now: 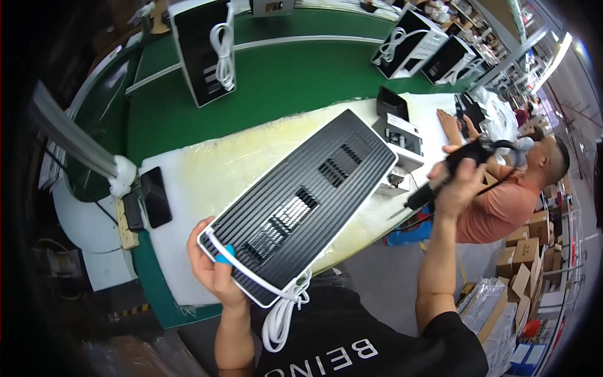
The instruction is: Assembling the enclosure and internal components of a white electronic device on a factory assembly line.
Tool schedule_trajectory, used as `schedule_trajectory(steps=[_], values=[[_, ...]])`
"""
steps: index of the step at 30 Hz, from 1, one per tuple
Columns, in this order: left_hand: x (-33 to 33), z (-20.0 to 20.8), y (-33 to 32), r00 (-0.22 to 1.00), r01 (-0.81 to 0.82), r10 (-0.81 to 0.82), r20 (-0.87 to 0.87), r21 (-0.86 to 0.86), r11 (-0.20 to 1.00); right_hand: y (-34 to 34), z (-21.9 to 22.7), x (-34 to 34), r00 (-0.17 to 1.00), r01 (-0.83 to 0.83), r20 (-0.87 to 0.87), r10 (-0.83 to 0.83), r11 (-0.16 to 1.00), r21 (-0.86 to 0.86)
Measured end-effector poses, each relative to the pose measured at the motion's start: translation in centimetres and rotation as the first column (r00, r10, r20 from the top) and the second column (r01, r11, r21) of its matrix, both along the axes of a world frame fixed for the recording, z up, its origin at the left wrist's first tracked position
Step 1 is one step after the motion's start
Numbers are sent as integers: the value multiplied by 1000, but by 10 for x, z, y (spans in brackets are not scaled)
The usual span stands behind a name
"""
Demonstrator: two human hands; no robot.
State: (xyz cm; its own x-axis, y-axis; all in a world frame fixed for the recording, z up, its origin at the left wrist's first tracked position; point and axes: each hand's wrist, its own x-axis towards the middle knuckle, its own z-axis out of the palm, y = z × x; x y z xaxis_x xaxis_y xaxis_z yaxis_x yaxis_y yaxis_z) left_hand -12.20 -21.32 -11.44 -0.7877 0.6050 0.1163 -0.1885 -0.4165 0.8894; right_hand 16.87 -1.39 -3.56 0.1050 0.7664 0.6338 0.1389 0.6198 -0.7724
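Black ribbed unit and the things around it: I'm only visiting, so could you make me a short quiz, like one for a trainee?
1. Which hand holds the black handheld tool?
2. True or false: the dark phone lies on top of the black ribbed unit.
3. What colour is the bundled cord at the unit's lower end? A) blue B) white C) red

Key: 1. The right hand. 2. False; it lies on the pale padding. 3. B.

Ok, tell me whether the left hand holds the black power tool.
No, the right hand holds the black power tool, while the left hand grips the ribbed black unit.
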Motion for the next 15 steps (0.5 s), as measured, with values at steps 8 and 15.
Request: schedule_trajectory(steps=[8, 15], values=[[-1, -16, -1, 988, 132, -141, 67, 120, 984, -76, 137, -137, 905, -354, -208, 372, 928, 117], [-4, -19, -3, 990, 140, -140, -9, 143, 980, -116, 132, -249, 731, -683, -158, 664, 715, -152]])
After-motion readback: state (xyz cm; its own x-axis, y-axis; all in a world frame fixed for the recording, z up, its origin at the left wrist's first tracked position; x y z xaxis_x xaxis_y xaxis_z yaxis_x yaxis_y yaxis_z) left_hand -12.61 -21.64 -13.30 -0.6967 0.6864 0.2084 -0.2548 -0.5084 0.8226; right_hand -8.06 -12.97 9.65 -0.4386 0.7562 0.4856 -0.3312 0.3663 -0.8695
